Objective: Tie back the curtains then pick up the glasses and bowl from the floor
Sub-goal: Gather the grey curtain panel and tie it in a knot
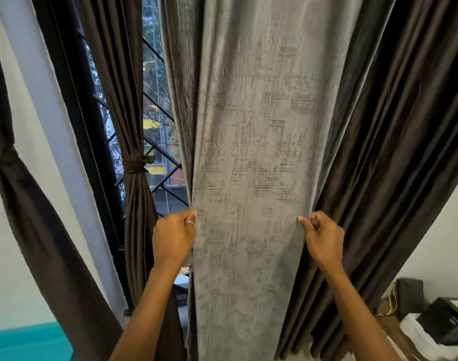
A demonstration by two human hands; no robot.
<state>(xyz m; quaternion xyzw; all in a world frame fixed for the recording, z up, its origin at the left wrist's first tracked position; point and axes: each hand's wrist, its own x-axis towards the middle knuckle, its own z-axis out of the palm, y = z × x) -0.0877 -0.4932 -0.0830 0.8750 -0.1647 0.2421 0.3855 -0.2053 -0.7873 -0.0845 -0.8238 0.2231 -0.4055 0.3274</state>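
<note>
A grey patterned curtain hangs straight down in the middle of the head view. My left hand pinches its left edge at waist height, thumb and fingers curled on the fabric. My right hand pinches its right edge at the same height. To the right of it hangs a loose dark brown curtain. Two brown curtains on the left are gathered with ties, one by the window and one at the far left. No glasses or bowl are in view.
A black window frame with a diamond grille shows behind the curtains. A teal surface lies at the bottom left. Dark boxes and white items sit at the bottom right against a white wall.
</note>
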